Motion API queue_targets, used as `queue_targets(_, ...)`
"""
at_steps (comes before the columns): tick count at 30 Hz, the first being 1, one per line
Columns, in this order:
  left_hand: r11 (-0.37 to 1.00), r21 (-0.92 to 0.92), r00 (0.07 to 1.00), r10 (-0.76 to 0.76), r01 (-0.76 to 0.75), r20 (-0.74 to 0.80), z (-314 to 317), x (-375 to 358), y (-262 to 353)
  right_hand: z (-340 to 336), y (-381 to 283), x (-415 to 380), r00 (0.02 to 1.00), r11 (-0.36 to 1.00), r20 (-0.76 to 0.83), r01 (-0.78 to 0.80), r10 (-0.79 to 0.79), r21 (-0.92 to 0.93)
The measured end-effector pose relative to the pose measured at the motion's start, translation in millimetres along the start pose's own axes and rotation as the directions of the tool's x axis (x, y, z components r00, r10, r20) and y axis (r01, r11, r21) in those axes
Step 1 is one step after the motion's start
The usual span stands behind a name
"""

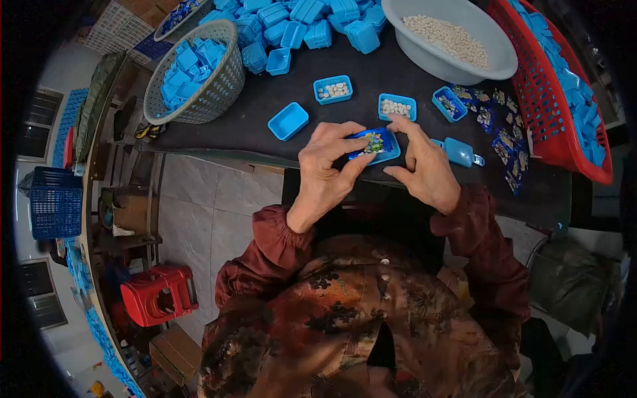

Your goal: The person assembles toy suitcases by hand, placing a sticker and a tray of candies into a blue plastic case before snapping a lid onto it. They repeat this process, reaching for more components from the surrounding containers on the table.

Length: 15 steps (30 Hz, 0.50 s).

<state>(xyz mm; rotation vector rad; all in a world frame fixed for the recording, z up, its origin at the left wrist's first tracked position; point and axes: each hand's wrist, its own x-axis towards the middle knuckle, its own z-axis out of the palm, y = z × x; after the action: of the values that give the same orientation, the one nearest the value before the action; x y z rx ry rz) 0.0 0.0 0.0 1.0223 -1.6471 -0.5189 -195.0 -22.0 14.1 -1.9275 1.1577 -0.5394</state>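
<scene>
The left hand [325,159] has the printed foil packet [375,142] between its fingers and thumb, over a blue plastic tray [392,152] at the near edge of the dark tabletop [259,140]. The right hand [428,166] is part-open, thumb and forefinger spread around the tray's right end; whether they press on it I cannot tell.

Taking that tray as the clock's centre, the tray of white pellets [398,119] sits at twelve, another pellet-filled tray [333,101] at eleven, and a bare blue tray [288,121] between nine and ten. At two is the packet-filled tray [456,119]; at three lies the blue scoop [458,151], with loose packets [511,142] beyond. Farther out, the pale basin [424,63] is at one, the red basket [541,113] between two and three, the heap of blue boxes [298,30] at eleven and the pale green basket [222,86] at ten.

The packet looks light and limp, its glossy film probably slippery and easily creased, so a gentle pinch near opposite edges should suit it. The tray seems light and fairly stiff; I would steady it by its outer walls, since a knock could slide it.
</scene>
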Motion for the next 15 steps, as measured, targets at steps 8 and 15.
queue_targets(8, 0.993, 0.092, 0.989, 0.063, -0.076, 0.133, 9.8, -1.2, -11.1, 4.7, 9.0, 3.2, 0.973, 0.992, -0.192, 0.118, -0.125, -0.047)
queue_targets(15, 0.953, 0.239, 0.977, 0.153, -0.185, 0.148, 7.7, -4.2, -6.1, 5.3, 12.5, 3.1, 0.953, 0.965, -0.164, 0.242, -0.257, -0.106)
